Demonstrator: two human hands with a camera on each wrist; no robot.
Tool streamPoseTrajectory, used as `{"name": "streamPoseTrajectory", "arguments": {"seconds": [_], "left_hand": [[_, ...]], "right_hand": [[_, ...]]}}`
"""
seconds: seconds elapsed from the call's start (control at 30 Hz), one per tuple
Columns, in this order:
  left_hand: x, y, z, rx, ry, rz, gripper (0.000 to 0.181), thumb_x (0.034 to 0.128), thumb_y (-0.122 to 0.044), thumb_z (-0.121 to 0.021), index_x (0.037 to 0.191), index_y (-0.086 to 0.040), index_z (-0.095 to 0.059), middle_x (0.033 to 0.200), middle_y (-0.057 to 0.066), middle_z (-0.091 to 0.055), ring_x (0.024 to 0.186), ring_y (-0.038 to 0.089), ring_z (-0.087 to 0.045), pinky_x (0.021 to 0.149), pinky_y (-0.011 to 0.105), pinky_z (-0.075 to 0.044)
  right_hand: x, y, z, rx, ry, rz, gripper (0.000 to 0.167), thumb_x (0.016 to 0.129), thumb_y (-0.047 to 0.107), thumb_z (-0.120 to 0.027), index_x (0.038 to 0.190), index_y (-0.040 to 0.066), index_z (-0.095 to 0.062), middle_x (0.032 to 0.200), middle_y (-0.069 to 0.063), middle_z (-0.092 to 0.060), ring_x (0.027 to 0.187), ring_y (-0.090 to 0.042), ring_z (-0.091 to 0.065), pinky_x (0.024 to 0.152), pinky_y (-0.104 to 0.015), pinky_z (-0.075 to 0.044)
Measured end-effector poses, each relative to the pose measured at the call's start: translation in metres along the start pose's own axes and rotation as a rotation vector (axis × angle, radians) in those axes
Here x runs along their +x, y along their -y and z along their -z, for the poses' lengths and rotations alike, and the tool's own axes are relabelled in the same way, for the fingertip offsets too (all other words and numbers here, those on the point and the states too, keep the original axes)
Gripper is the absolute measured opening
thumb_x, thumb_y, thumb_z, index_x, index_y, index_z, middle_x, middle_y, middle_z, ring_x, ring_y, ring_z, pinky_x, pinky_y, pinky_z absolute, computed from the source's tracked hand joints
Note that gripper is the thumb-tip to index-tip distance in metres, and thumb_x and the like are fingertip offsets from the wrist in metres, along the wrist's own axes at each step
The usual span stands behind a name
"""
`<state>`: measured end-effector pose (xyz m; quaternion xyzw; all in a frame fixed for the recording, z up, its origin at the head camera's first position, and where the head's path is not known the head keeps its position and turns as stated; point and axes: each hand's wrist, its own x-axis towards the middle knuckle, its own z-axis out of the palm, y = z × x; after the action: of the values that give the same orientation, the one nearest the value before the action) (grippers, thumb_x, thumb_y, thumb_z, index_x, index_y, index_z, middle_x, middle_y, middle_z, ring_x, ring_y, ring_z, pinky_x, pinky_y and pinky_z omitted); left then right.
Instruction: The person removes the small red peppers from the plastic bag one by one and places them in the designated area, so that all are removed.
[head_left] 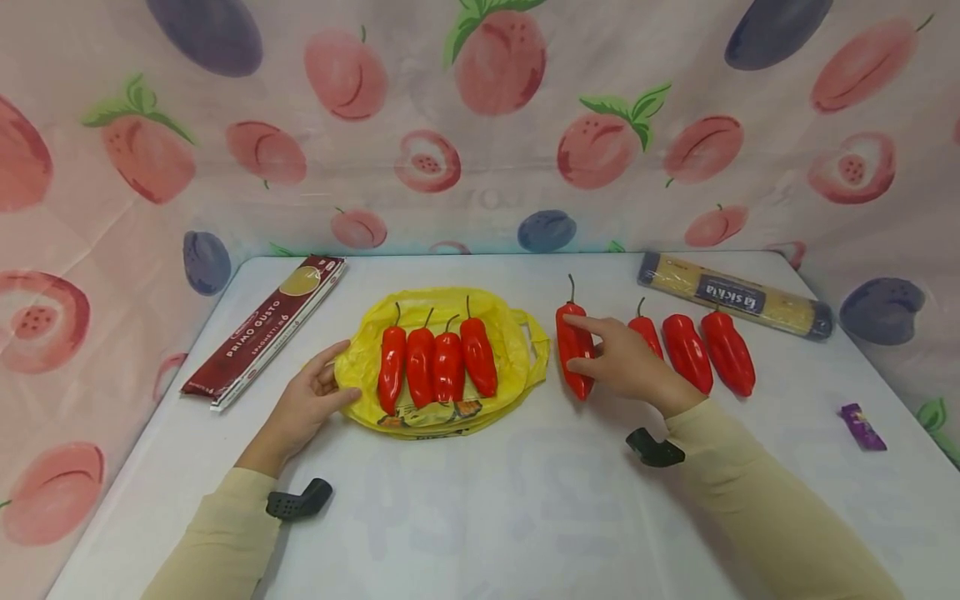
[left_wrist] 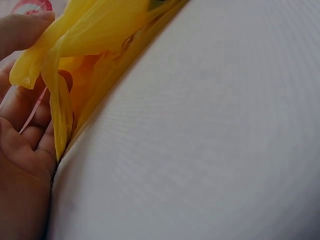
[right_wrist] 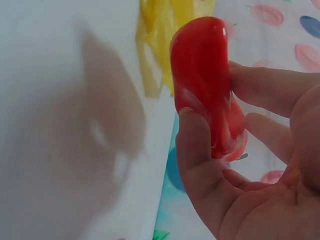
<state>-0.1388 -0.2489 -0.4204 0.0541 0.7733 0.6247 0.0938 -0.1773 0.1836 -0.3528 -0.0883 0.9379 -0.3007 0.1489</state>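
A yellow plastic bag (head_left: 517, 354) lies at the middle of the table, with several red peppers (head_left: 447, 367) side by side on it. My left hand (head_left: 303, 408) holds the bag's left edge; in the left wrist view the yellow plastic (left_wrist: 95, 30) sits between thumb and fingers of that hand (left_wrist: 25, 135). To the right of the bag, my right hand (head_left: 630, 362) pinches a red pepper (head_left: 573, 350) with its stem pointing away. The right wrist view shows this pepper (right_wrist: 202, 65) between the thumb and fingers of my right hand (right_wrist: 250, 160), above its shadow.
Right of my right hand lie more red peppers (head_left: 729, 354), partly behind it. A spaghetti pack (head_left: 738, 296) lies at the back right, a dark red spaghetti pack (head_left: 262, 329) at the left. A small purple packet (head_left: 862, 427) is near the right edge. Patterned cloth hangs behind.
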Motion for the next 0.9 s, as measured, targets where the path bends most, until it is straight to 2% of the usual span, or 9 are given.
{"name": "streamPoseTrajectory", "arguments": {"seconds": [0.37, 0.9], "left_hand": [[0.0, 0.0, 0.0, 0.008, 0.0, 0.002, 0.076, 0.0955, -0.007, -0.067, 0.158, -0.008, -0.025, 0.149, 0.023, -0.045, 0.113, -0.001, -0.058, 0.093, 0.017, -0.048], [0.0, 0.0, 0.0, 0.021, -0.009, 0.015, 0.077, 0.0956, -0.009, -0.067, 0.159, -0.01, -0.024, 0.151, 0.02, -0.044, 0.116, 0.0, -0.056, 0.094, 0.017, -0.047]], "right_hand": [[0.002, -0.023, 0.004, -0.027, 0.008, -0.041, 0.076, 0.09, 0.022, -0.075, 0.156, 0.014, -0.037, 0.136, -0.022, -0.048, 0.121, -0.042, -0.048, 0.077, -0.044, -0.06], [0.01, -0.035, -0.002, -0.039, 0.058, -0.096, 0.077, 0.091, 0.028, -0.074, 0.157, 0.017, -0.036, 0.133, -0.022, -0.049, 0.122, -0.04, -0.043, 0.078, -0.043, -0.059]]}}
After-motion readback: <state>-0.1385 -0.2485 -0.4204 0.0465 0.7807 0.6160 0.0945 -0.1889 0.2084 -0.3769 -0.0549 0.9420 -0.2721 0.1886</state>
